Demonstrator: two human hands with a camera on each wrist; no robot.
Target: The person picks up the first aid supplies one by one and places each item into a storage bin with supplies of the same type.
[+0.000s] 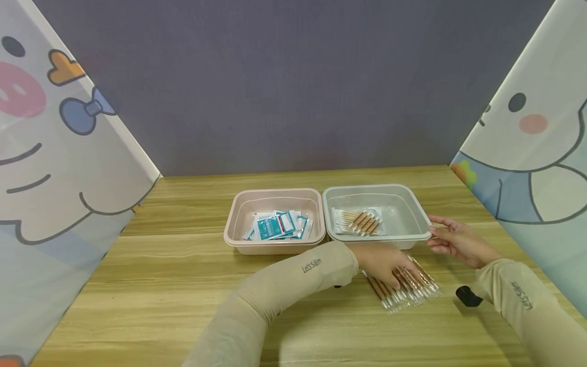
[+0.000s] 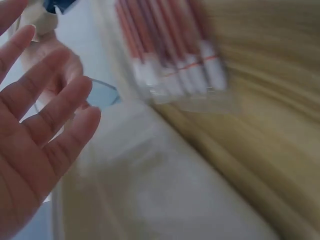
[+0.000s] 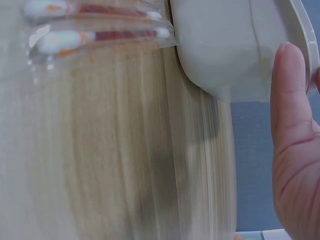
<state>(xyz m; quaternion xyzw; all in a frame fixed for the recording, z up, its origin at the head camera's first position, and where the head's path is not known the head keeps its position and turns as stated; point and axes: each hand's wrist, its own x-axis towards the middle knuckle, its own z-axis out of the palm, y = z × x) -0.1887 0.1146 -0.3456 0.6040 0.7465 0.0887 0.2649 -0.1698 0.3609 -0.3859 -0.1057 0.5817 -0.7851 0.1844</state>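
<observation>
Wooden table [image 1: 174, 285] below you | swab packs [image 1: 415, 290] just nearside of the grey tray [image 1: 399, 216] | your left hand [image 1: 382, 262] hovers there, fingers loose; your right hand [image 1: 458, 242], fingers extended, touches the tray's right side | likely light, slick-wrapped, snappable: pinch mid-length

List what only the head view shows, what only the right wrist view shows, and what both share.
Only the head view shows the pink tray of teal-and-white sachets and the cotton swabs inside the grey tray. Only the right wrist view shows orange marks near the cotton tips. Both share the grey tray, the right hand at its edge, packaged brown-stick swabs and the wooden tabletop.
</observation>
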